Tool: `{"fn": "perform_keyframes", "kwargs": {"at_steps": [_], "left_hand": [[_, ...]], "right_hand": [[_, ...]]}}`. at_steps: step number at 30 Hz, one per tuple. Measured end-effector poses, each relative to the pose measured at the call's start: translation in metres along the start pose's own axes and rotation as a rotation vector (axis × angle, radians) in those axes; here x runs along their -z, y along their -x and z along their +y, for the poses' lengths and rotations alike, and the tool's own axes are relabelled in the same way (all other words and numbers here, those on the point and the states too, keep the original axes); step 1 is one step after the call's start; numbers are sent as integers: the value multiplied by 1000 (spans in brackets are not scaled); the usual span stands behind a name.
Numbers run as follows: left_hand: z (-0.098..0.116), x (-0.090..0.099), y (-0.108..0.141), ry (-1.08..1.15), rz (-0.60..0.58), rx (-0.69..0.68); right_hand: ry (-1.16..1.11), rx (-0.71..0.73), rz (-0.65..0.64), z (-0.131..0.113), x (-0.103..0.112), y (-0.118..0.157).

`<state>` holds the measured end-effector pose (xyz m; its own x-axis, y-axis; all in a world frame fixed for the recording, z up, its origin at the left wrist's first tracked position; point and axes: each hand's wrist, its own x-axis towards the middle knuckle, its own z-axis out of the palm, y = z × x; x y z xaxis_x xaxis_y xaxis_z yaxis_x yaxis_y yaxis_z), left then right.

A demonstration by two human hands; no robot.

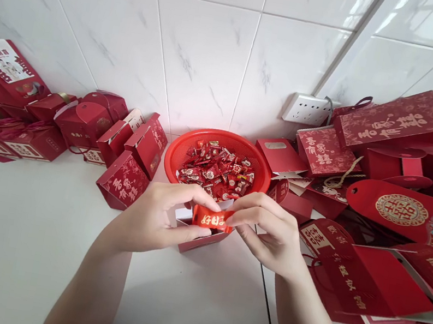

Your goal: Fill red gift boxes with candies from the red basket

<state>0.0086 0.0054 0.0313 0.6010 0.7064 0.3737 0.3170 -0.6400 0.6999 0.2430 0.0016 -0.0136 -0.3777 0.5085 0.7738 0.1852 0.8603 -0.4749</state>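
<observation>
A wrapped candy (209,218) in bright red-orange foil with pale lettering is held level between both hands. My left hand (169,212) pinches its left part, thumb below and fingers above. At the right end, the fingertips of my right hand (267,228) grip the wrapper. Right under the candy stands a small red gift box (203,244) with its top open; the hands and candy cover much of its inside. Just behind it, a red plastic basket (175,158) holds many small wrapped candies (219,171).
Red gift boxes (124,182) stand at the left along the tiled wall (202,49). A heap of flattened and folded red boxes (380,278) fills the right side. A white power strip (308,110) is against the wall. A dark seam crosses the white table (39,254) at the right.
</observation>
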Motion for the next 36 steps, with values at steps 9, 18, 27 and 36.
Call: {"fn": "perform_keyframes", "kwargs": {"at_steps": [9,18,27,36], "left_hand": [[-4,-9,-4,-122,66,-13],[-15,-29,-10,21,214,-133],[-13,-27,-3,393,136,1],[-11,-24,-2,265,151,-41]], "right_hand": [[-27,20,4,-5,-4,-2],[14,41,87,-7,-10,-2],[1,-18,75,-9,-10,-1],[-14,-106,23,-11,-11,2]]}}
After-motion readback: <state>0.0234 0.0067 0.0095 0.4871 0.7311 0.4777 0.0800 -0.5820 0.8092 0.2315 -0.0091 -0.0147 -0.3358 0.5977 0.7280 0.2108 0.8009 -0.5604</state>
